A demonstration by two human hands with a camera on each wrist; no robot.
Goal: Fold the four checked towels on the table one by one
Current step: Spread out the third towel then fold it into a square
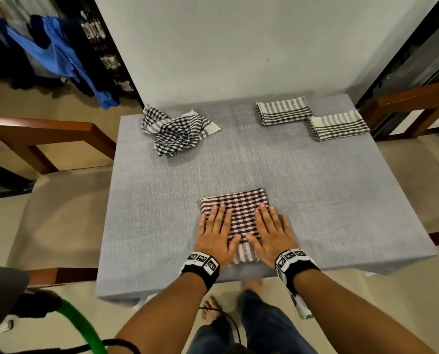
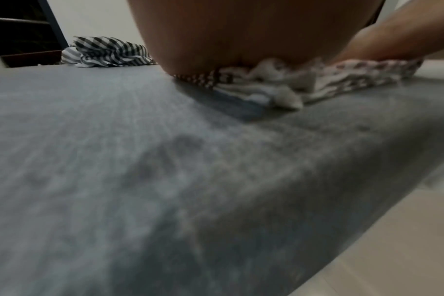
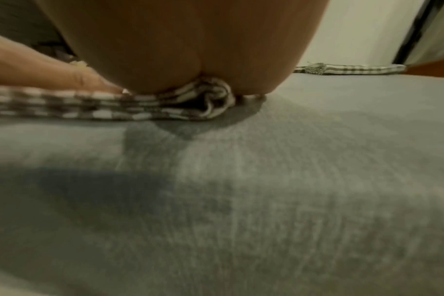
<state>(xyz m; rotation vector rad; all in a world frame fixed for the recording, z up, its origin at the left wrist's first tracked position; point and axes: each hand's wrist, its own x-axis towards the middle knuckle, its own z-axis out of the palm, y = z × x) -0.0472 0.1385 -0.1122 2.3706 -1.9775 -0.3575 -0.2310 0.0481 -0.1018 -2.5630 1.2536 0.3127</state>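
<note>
A folded brown-and-white checked towel [image 1: 238, 213] lies near the front edge of the grey table [image 1: 315, 200]. My left hand [image 1: 217, 233] and right hand [image 1: 270, 231] both press flat on it, fingers straight and spread, thumbs nearly meeting. Its layered edge [image 2: 279, 88] shows under my left palm [image 2: 228, 40], and its folded corner [image 3: 210, 102] under my right palm [image 3: 178, 44]. A crumpled black-and-white checked towel [image 1: 177, 130] lies at the far left. Two folded towels sit at the far right, one [image 1: 283, 111] behind the other [image 1: 338, 126].
Wooden chairs stand at the left [image 1: 47, 139] and right [image 1: 412, 103] of the table. Blue clothes [image 1: 60, 57] hang at the back left. A green tube [image 1: 80, 325] crosses the lower left. My bare feet [image 1: 210, 310] are on the floor below the table's front edge.
</note>
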